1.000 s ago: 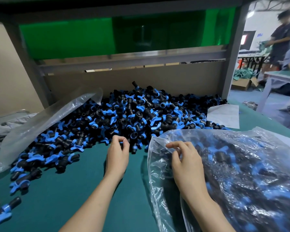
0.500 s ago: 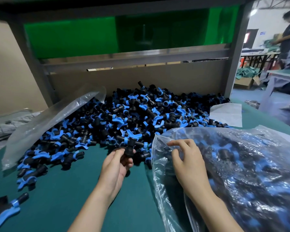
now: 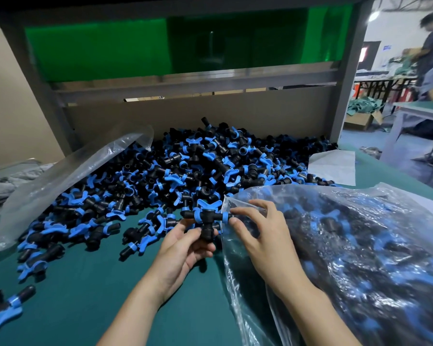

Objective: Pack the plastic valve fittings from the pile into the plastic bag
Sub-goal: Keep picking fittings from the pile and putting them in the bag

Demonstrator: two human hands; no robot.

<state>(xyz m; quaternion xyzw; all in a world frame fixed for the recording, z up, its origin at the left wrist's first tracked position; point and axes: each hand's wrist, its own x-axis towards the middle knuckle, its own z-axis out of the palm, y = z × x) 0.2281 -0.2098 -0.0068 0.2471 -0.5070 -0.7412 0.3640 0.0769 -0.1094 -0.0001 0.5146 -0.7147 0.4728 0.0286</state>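
Over the green tabletop [image 3: 85,308], our left hand [image 3: 183,248], at the pile [image 3: 185,171] a second ago, now grips one valve fitting [image 3: 205,221] beside the mouth of the plastic bag [image 3: 360,258], whose edge our right hand [image 3: 263,236] pinches open, so dropping it in comes next.

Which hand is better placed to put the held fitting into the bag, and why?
Left. The left hand grips the valve fitting beside the mouth of the plastic bag, while the right hand appears busy pinching that bag's edge.
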